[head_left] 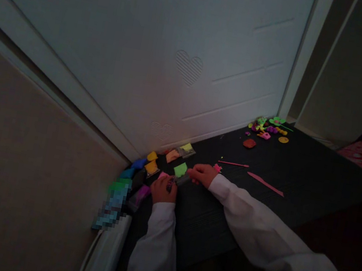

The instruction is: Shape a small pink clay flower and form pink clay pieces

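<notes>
Your two hands meet near the left end of the dark tabletop (314, 173), with a small clear plastic packet (182, 180) stretched between them. Your left hand (163, 189) is curled around the packet's near end, and something dark and purplish (170, 184) shows at its fingers, too dim to name. Your right hand (202, 175) has thumb and fingers drawn together, pinching the packet's other end. The packet therefore lies to the right of your left hand and to the left of your right one, touching both. Just beyond it sits a light green packet (180, 169), close to both hands, and a pink packet (163, 176) peeks out behind your left fingers. To the left of that hand you have a purple packet (141, 194) and a black packet (139, 178); farther out are an amber packet (152, 168), an orange packet (172, 155) and a yellow packet (186, 148). A small bright pink piece (217, 168) rests just beside your right wrist, with a thin pink stick (233, 164) and a pink modelling knife (265, 184) to its right. Well apart, toward the far right, you can see a red lump (249, 143) and a yellow disc (283, 139).
</notes>
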Demonstrator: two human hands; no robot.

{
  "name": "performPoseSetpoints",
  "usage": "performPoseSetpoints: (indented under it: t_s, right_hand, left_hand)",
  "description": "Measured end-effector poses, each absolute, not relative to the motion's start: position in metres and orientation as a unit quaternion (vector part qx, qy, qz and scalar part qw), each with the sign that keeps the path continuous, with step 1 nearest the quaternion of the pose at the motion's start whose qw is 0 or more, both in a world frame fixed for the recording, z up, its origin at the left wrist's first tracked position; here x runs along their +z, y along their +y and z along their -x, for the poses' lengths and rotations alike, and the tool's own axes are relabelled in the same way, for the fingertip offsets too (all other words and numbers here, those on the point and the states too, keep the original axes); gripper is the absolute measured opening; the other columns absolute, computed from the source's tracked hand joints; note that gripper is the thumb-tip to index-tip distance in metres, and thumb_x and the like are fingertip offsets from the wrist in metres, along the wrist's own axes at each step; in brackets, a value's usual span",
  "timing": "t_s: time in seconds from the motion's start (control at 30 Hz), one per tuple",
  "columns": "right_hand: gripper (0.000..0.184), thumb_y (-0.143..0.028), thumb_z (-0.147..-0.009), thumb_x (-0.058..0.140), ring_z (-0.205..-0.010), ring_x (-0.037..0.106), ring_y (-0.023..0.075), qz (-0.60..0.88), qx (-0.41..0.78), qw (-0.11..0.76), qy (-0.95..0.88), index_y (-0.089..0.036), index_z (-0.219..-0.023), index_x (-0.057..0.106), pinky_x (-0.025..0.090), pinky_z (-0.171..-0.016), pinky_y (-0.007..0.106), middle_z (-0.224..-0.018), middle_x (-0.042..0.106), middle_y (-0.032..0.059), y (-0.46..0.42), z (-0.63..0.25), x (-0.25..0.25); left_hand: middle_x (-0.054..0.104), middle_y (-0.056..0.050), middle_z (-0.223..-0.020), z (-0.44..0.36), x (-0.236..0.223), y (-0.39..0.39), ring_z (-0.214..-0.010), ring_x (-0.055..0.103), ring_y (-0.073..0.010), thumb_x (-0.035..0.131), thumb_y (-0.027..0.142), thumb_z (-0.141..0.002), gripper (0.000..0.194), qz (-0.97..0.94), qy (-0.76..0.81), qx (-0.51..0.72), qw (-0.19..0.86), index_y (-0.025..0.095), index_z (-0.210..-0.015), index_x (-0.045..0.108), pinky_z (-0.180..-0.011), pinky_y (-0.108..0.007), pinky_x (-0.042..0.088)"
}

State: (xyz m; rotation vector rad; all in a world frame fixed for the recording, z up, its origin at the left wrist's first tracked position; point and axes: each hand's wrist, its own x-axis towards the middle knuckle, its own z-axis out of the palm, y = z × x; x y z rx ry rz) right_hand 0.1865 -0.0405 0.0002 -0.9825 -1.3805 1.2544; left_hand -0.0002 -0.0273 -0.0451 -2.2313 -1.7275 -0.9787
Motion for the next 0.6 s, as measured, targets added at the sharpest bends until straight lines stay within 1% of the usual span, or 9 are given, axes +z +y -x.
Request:
performPoseSetpoints:
  t_s: [0.07, 0.13, 0.23, 0.3, 0.4, 0.5, 0.6]
  right_hand:
    - [0.034, -0.045, -0.068, 0.049, -0.038, 0.041, 0.0043, 0.395, 0.540, 0.516, -0.535, -0.015, -0.052, 0.049, 0.032, -0.041, 0.019, -0.045, 0.049, -0.0055, -0.0389, -0.1870, 0.0003]
    - [0.033, -0.045, -0.067, 0.050, -0.040, 0.044, 0.0043, 0.374, 0.571, 0.529, -0.504, -0.015, -0.053, 0.049, 0.034, -0.043, 0.019, -0.047, 0.051, -0.0050, -0.0366, -0.1876, 0.0000]
    - [0.026, -0.041, -0.064, 0.056, -0.049, 0.052, 0.0063, 0.333, 0.630, 0.532, -0.457, -0.015, -0.069, 0.055, 0.041, -0.050, 0.021, -0.058, 0.058, -0.0026, -0.0346, -0.1882, -0.0002]
    - [0.028, -0.038, -0.063, 0.059, -0.058, 0.056, 0.0078, 0.306, 0.664, 0.530, -0.430, -0.016, -0.081, 0.057, 0.043, -0.057, 0.022, -0.067, 0.062, -0.0004, -0.0352, -0.1887, 0.0006]
    - [0.030, -0.032, -0.062, 0.061, -0.070, 0.058, 0.0087, 0.273, 0.696, 0.531, -0.399, -0.017, -0.088, 0.056, 0.044, -0.064, 0.022, -0.077, 0.063, 0.0014, -0.0379, -0.1901, 0.0033]
    - [0.031, -0.029, -0.061, 0.063, -0.071, 0.058, 0.0084, 0.255, 0.711, 0.537, -0.375, -0.018, -0.089, 0.056, 0.044, -0.065, 0.022, -0.078, 0.063, 0.0014, -0.0393, -0.1919, 0.0061]
    - [0.024, -0.030, -0.059, 0.064, -0.060, 0.057, 0.0069, 0.254, 0.715, 0.545, -0.356, -0.016, -0.078, 0.057, 0.044, -0.058, 0.020, -0.067, 0.062, -0.0003, -0.0379, -0.1929, 0.0070]
  left_hand:
    - [0.059, -0.009, -0.089, 0.0008, -0.0444, -0.0272, -0.088, 0.050, -0.0208, 0.049, 0.027, -0.065, 0.026, 0.744, -0.576, -0.330, 0.078, 0.015, -0.085, 0.061, -0.083, -0.035, 0.032]
    - [0.059, -0.009, -0.088, 0.0011, -0.0436, -0.0271, -0.087, 0.050, -0.0208, 0.049, 0.026, -0.065, 0.025, 0.744, -0.575, -0.331, 0.076, 0.015, -0.085, 0.061, -0.082, -0.035, 0.032]
    - [0.059, -0.008, -0.088, 0.0014, -0.0435, -0.0270, -0.087, 0.050, -0.0209, 0.048, 0.025, -0.065, 0.026, 0.742, -0.579, -0.330, 0.067, 0.015, -0.085, 0.060, -0.082, -0.035, 0.032]
    - [0.059, -0.008, -0.088, 0.0017, -0.0444, -0.0267, -0.086, 0.050, -0.0210, 0.048, 0.026, -0.065, 0.026, 0.741, -0.580, -0.332, 0.065, 0.015, -0.085, 0.060, -0.081, -0.035, 0.033]
    - [0.059, -0.009, -0.088, 0.0026, -0.0460, -0.0260, -0.086, 0.050, -0.0212, 0.048, 0.026, -0.065, 0.026, 0.740, -0.581, -0.334, 0.064, 0.014, -0.085, 0.061, -0.081, -0.035, 0.033]
    - [0.059, -0.008, -0.087, 0.0032, -0.0461, -0.0253, -0.084, 0.050, -0.0211, 0.048, 0.025, -0.065, 0.026, 0.739, -0.580, -0.337, 0.063, 0.014, -0.085, 0.061, -0.080, -0.035, 0.033]
    - [0.060, -0.008, -0.085, 0.0034, -0.0452, -0.0250, -0.083, 0.051, -0.0209, 0.048, 0.025, -0.065, 0.025, 0.740, -0.578, -0.339, 0.062, 0.015, -0.083, 0.061, -0.079, -0.034, 0.034]
